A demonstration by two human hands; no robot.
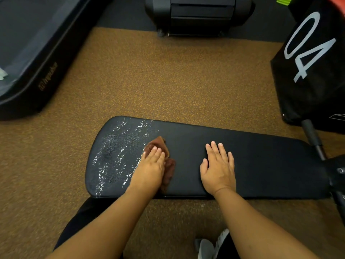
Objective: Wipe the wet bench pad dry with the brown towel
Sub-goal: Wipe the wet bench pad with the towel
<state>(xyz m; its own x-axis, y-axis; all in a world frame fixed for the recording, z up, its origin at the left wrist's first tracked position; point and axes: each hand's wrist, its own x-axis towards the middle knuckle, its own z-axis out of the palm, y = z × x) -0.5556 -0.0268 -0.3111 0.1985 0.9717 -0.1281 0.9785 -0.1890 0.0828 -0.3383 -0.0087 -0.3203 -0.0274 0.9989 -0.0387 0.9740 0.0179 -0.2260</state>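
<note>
A black bench pad (261,165) lies across the middle of the view. Its left end glistens with water droplets (115,156); the part to the right of the towel looks dry and matt. The brown towel (160,144) lies bunched on the pad at the edge of the wet area. My left hand (151,165) presses flat on the towel with straight fingers, covering most of it. My right hand (218,169) rests flat on the dry pad to the right, fingers spread, holding nothing.
Speckled brown rubber floor (168,81) surrounds the bench. A black machine base (33,58) sits at the far left, another black unit (197,15) at the top, and a black block marked 04 (313,62) at the right. The bench frame (315,143) is at right.
</note>
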